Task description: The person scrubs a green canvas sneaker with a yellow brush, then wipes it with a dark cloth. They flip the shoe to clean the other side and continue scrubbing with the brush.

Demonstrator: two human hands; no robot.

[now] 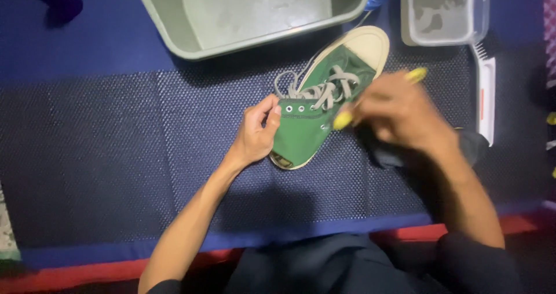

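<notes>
Green shoe (pixel 315 111) lying on its side on the dark mat (pixel 116 155), near the grey tub (pixel 168 27). Left hand (pixel 255 134) pinching the ankle edge, steadying it. Right hand (pixel 399 111), blurred, closed around a lace end by the eyelets; exact grip unclear.

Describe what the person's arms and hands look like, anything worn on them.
Both forearms are bare, with no gloves, watch or bracelets visible. The left hand shows no clear nail colour. The right hand is motion-blurred but has long bright yellow nails. Dark sleeves begin near the elbows at the picture's lower edge.
</notes>
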